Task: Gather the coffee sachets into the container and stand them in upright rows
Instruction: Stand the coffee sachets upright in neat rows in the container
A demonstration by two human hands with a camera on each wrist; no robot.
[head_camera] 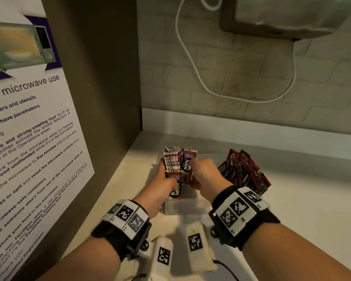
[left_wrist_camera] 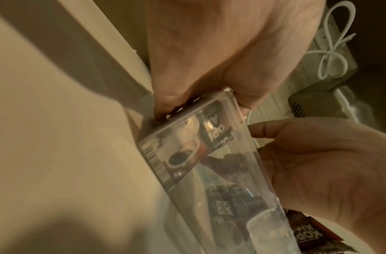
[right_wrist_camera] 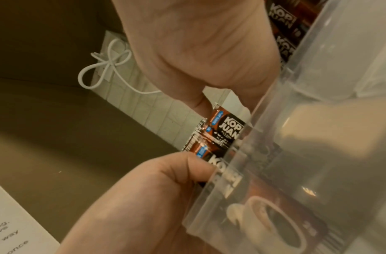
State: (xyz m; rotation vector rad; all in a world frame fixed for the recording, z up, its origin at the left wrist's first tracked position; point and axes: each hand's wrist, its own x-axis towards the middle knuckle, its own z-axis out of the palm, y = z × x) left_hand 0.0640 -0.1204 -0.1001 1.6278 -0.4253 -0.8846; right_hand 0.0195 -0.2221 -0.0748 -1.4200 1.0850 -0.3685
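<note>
We're seeing the white microwave-use notice sheet point(head_camera: 28, 122) hanging far left. Next, the left hand point(head_camera: 160, 191) is reaching forward, fingers and thumb curling round the row of brown-red coffee sachets point(head_camera: 175, 165) standing upright inside the clear plastic container point(head_camera: 184, 205) on the pale counter point(head_camera: 302, 209). The right hand point(head_camera: 206, 173) is angling down, fingertips pinching a sachet top in that row. Right of it, a loose pile of dark red sachets point(head_camera: 245, 171) is lying on the counter.

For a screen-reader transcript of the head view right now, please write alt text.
Both hands work at a clear container on a white counter: the left hand holds upright coffee sachets, the right hand reaches in. A loose sachet pile lies to the right.
</note>
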